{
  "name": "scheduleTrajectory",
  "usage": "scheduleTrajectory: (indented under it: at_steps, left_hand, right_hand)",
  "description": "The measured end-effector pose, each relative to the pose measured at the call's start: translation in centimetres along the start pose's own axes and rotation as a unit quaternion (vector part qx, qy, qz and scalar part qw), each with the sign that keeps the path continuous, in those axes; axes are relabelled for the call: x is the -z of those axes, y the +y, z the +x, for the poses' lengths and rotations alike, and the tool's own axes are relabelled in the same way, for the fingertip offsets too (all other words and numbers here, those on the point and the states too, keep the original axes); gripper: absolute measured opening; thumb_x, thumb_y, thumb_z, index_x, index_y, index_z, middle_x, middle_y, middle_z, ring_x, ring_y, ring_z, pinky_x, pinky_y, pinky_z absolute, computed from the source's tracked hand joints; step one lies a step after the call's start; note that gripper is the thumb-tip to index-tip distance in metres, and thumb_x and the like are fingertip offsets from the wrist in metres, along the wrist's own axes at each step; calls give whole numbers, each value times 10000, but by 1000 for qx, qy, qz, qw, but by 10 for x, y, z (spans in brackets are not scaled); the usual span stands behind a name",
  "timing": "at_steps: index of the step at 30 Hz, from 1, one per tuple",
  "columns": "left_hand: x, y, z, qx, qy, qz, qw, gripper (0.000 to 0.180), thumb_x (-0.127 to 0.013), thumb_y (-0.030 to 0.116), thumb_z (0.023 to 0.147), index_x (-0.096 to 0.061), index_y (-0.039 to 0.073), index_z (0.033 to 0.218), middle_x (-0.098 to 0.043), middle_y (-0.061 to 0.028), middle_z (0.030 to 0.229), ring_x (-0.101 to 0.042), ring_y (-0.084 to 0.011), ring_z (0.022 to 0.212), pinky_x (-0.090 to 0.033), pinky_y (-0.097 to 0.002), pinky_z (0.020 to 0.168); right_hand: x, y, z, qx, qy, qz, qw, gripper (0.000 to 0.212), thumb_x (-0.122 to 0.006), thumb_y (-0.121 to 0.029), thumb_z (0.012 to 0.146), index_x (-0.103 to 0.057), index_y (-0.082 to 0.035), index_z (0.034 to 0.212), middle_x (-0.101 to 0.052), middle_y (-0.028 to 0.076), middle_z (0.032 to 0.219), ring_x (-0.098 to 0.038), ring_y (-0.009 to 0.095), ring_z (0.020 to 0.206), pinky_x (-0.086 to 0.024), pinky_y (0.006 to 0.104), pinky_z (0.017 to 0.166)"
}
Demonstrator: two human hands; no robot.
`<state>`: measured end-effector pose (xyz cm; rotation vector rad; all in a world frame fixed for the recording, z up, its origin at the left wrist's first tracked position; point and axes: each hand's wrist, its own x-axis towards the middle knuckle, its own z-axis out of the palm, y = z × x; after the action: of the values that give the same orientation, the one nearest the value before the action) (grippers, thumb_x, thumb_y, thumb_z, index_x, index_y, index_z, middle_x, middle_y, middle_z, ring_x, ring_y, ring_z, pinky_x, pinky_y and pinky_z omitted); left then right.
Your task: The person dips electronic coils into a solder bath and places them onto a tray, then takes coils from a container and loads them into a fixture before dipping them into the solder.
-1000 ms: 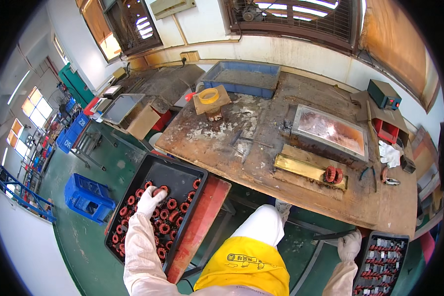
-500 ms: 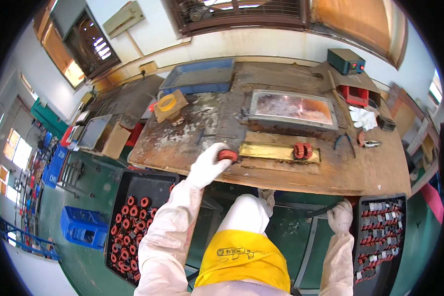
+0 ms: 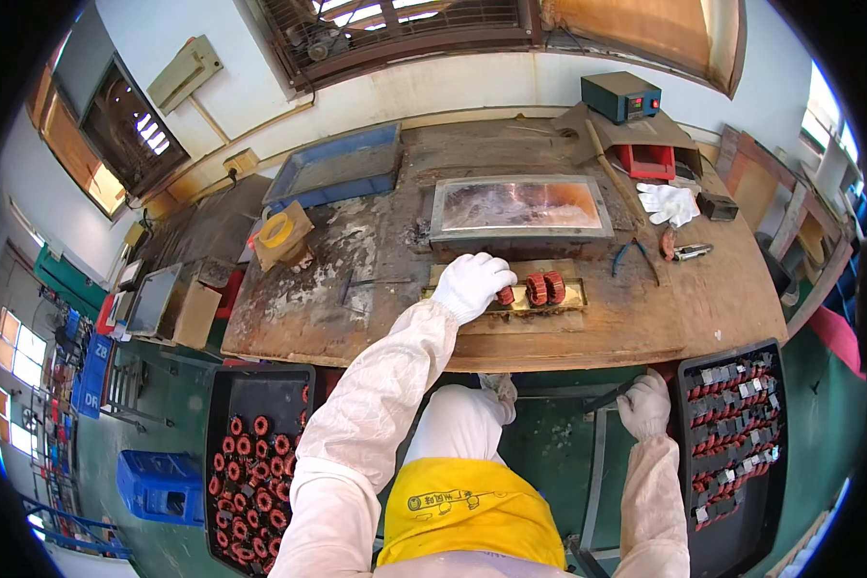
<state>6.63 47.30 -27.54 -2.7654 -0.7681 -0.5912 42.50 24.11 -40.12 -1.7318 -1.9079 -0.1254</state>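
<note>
Coppery-red toroidal coil [image 3: 506, 297] held by the left hand [image 3: 473, 286], partly hidden beneath it, wire-wound, right hand [image 3: 643, 407] curled, whether anything is gripped unclear

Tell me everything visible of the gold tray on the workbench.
The gold tray is long, narrow and shallow, shiny like metal, its front edge darkly stained. It lies flat on a brown board on the workbench, running left to right. Two red coils stand in its right half. The left hand, holding another coil over it, hides part of its left half; whether that coil touches it is unclear.
</note>
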Motion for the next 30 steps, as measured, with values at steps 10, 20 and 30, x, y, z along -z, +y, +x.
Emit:
scheduleTrajectory:
  at_steps: [10,20,30]
  left_hand:
    - [-10,9,-1,16,18,16,1000,300,-584,141,794,-631,196,1085,-591,-25,1015,-578,-247,946,-507,-373,799]
    - [7,14,2,184,-139,-81,970,480,-724,390,807,-590,196,1226,-598,-116,1049,-578,-330,1032,-509,-452,872]
    - [0,32,26,173,-159,-94,968,494,-720,372,819,-567,191,1253,-593,-108,1075,-576,-323,1079,-519,-457,885]
  right_hand:
    - [-2,3,-2,34,-5,-6,999,108,-738,-150,643,-684,-61,669,-662,114,789,-607,319,956,-424,486,1060]
    - [-1,1,3,40,-29,-7,999,121,-739,-157,657,-687,-50,677,-671,122,820,-599,345,995,-439,485,1034]
    - [0,0,2,15,-19,-8,1000,105,-750,-143,652,-685,-66,679,-675,114,834,-602,353,1007,-452,478,1017]
